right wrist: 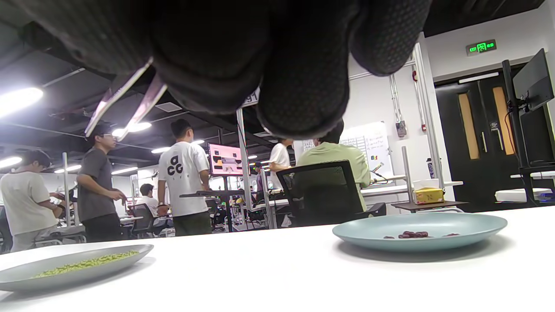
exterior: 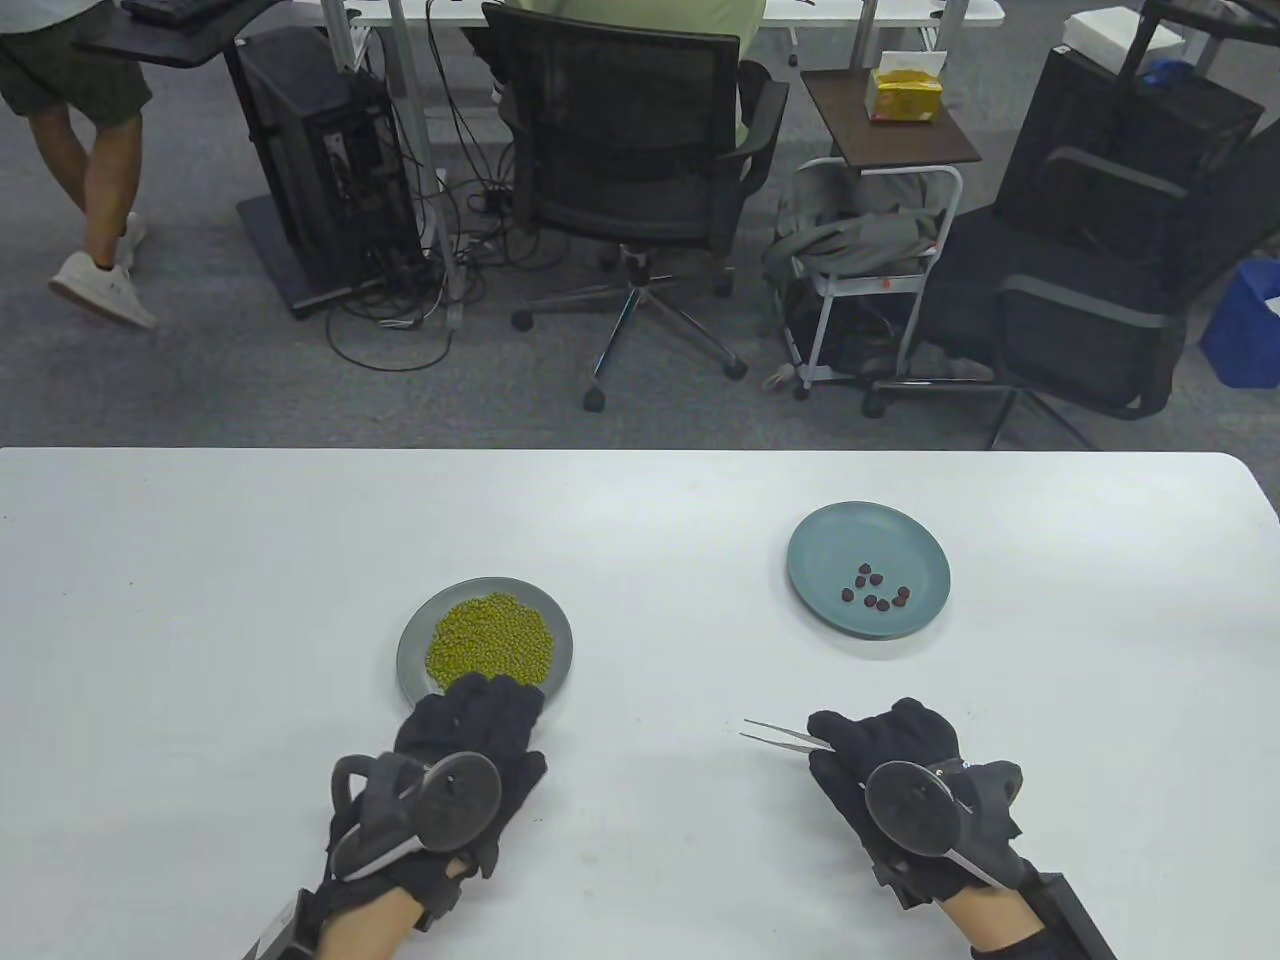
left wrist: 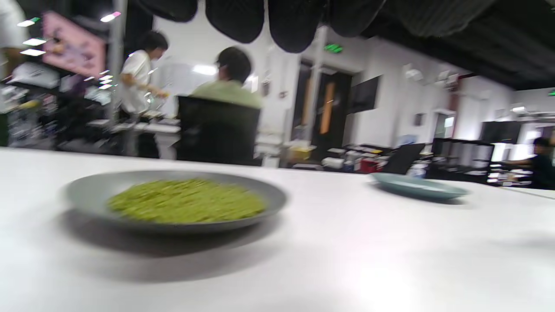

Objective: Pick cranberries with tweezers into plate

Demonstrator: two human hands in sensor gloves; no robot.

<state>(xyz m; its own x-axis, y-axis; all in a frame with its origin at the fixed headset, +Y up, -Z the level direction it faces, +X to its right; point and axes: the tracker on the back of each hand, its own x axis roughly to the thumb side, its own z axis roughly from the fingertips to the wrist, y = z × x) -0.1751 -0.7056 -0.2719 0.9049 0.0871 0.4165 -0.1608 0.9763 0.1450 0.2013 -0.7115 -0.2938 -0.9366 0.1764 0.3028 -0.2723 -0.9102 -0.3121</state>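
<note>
- the near edge of the grey plate (exterior: 412,640) and some of the green beans (exterior: 490,640) are covered by the left hand (exterior: 470,740) in the table view.
- the back half of the tweezers (exterior: 785,738) is buried in the right hand (exterior: 885,760); only the two prongs stick out.
- right wrist view: the glove fills the top, and the tweezers (right wrist: 125,97) show only as two blurred strips.
- left wrist view: everything is smeared; the beans (left wrist: 186,201) are one green patch, and what lies in the blue plate (left wrist: 418,187) cannot be made out.
- the cranberries (right wrist: 412,235) are too low and small to count from the right wrist.
- both forearms are cut off by the bottom edge of the table view.
</note>
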